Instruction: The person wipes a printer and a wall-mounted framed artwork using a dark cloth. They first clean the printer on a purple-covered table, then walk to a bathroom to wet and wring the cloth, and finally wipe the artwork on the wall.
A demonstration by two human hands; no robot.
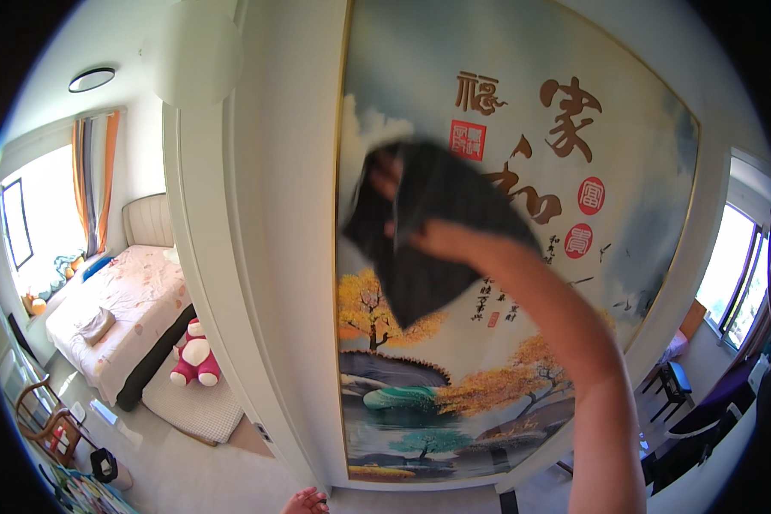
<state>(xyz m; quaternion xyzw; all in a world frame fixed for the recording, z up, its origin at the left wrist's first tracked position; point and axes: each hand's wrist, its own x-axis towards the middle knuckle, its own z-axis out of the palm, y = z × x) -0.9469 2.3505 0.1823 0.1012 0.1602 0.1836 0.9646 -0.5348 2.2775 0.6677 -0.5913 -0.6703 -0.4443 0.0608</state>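
Observation:
A dark grey cloth, blurred by motion, is gripped in my right hand. That arm reaches up from the lower right, and folds of the cloth partly cover the fingers. Behind it is a tall gold-framed wall picture with painted trees, water, clouds and large brush writing. The cloth hides part of the picture's left middle; whether it touches the surface is hard to tell. At the bottom edge, my left hand is partly cut off, its fingers loosely bent with nothing plainly held.
Left of the picture, a white door frame opens on a bedroom with a bed, a plush toy on a mat, a wooden chair and a bin. A black stool stands in the room at right.

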